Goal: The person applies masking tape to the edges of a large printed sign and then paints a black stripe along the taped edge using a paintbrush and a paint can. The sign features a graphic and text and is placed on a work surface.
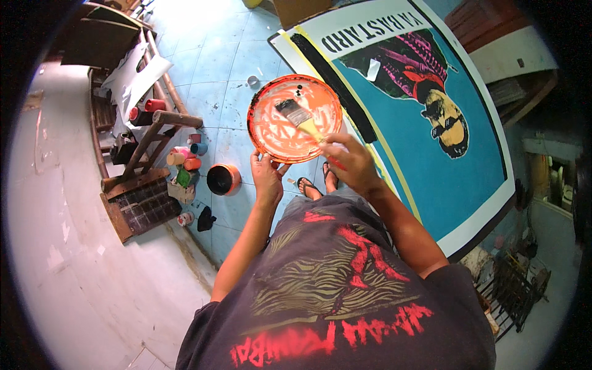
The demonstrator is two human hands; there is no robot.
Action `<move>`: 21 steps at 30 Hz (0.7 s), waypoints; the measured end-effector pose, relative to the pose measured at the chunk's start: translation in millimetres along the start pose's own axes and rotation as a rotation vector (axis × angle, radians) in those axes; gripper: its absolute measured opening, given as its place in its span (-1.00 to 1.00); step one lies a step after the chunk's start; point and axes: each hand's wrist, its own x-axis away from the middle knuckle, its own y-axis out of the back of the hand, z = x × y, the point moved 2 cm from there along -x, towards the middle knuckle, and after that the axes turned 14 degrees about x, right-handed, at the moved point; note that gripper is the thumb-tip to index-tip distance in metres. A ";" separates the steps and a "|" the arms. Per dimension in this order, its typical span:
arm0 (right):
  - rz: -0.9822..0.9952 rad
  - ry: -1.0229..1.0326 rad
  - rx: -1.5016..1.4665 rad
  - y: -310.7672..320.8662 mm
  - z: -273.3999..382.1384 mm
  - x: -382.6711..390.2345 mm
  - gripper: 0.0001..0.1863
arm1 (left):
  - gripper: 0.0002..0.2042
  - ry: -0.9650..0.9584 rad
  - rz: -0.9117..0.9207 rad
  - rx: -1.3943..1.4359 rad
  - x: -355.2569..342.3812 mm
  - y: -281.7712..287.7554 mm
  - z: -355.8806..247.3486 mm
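My left hand [267, 177] grips the lower rim of a round orange bucket lid [295, 143], smeared inside with pale streaks and a few black spots. In my right hand [350, 163] is a flat paintbrush [300, 117] with a yellow handle, held at the handle's end. Its black-tipped bristles point up and left over the lid; whether they touch it I cannot tell. Just right of the lid lies a large painted panel [478, 185], teal with a white border, stencilled lettering and a figure in sunglasses. A black painted strip [336, 92] runs between yellow tape lines [401, 179] along its near-left side.
An orange bucket [234, 180] with a dark inside stands on the blue tiled floor [237, 209]. Several paint cups [192, 164] sit left of it beside a wooden bench [139, 213]. A small grey cup [253, 81] is beyond the lid. My sandalled feet [313, 190] are below it.
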 end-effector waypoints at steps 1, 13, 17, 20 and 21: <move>0.052 0.070 0.012 -5.4 6.9 -4.7 -0.62 | -0.72 0.000 -0.015 0.016 1.8 -1.2 -1.8; 0.070 0.349 0.169 -32.5 0.1 -8.9 -0.65 | -0.72 -0.063 -0.098 0.075 8.5 -0.7 -9.1; 0.113 0.285 0.098 -20.5 -3.9 3.6 -0.44 | -0.69 -0.084 -0.082 0.080 6.2 9.1 -7.0; 0.013 0.042 0.028 6.0 -53.8 22.2 -0.53 | -0.70 -0.123 -0.083 0.054 5.1 11.4 -6.6; -0.068 -0.096 0.119 7.7 -86.1 41.6 -0.63 | -0.70 -0.121 -0.089 0.048 3.8 9.3 -4.4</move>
